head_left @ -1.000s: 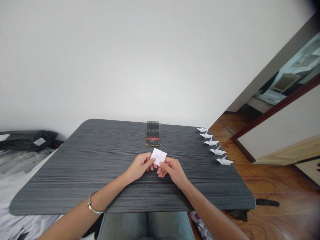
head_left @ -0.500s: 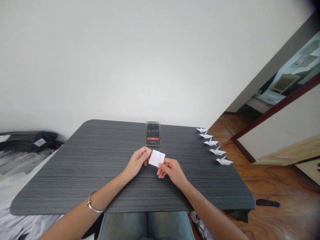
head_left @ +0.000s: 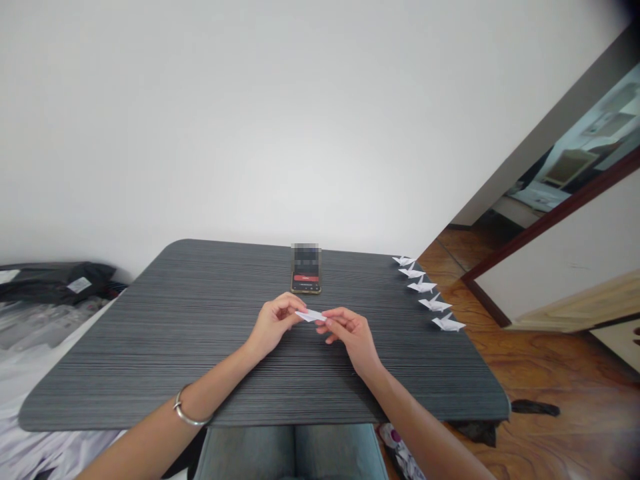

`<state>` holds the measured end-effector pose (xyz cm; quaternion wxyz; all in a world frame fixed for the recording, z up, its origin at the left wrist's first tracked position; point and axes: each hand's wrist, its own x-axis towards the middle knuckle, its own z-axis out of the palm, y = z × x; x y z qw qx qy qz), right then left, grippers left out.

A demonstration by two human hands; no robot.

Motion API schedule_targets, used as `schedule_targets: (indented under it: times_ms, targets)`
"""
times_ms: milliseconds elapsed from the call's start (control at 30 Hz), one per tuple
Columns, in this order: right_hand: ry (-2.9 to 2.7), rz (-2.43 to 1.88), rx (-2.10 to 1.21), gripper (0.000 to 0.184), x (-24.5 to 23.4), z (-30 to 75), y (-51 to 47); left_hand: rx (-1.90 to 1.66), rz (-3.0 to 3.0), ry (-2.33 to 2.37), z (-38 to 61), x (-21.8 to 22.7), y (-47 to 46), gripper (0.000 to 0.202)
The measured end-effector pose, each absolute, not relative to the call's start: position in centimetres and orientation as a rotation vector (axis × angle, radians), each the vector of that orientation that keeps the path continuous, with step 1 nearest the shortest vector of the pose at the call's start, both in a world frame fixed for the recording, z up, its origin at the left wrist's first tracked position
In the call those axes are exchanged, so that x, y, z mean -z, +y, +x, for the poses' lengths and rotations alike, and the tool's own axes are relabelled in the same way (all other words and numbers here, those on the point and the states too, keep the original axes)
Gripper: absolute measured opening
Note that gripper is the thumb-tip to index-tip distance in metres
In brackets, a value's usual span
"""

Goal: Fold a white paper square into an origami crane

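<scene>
A small folded piece of white paper is held just above the dark table, tilted so it looks narrow. My left hand pinches its left end between thumb and fingers. At its right end, my right hand grips it the same way, its lower fingers curled beneath. Beyond the hands a phone lies on the table with its screen lit, part of it blurred out. Several white origami cranes stand in a row along the table's right edge.
A white wall rises behind the table. Black plastic packages and white cloth lie to the left, below the tabletop. On the right are a wooden floor and an open doorway. My legs are under the front edge.
The folded paper has turned from showing a broad, square face to a narrow, slanted one. My right hand has shifted slightly up and right; both hands keep hold.
</scene>
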<state>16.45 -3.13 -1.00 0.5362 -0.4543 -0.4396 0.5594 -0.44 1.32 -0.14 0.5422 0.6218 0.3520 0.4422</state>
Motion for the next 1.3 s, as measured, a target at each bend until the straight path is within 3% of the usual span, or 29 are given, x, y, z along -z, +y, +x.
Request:
schedule_targets:
  times_ms: [367,733,867,1033,1300]
  targets:
    - [-0.992,-1.088,-1.177,0.012,1.0,16.4,-3.0,-1.099,1.488,0.814,-0.5,-0.5,1.0,0.021]
    - [-1.058,-1.071,-1.154,0.015,1.0,16.2,-3.3,-0.968,1.266,0.833,0.0,0.3,0.8,0.02]
    - [-1.062,-1.062,-1.182,0.023,1.1,16.1,-3.2,-0.991,1.247,0.812,0.0,0.3,0.9,0.028]
    - [-1.138,-1.142,-1.164,0.017,1.4,15.9,-3.2,-0.912,1.262,0.801,0.2,0.1,0.6,0.046]
    - [-1.138,-1.143,-1.097,0.016,1.3,15.8,-3.4,-0.854,1.278,0.801,0.4,0.4,0.5,0.023]
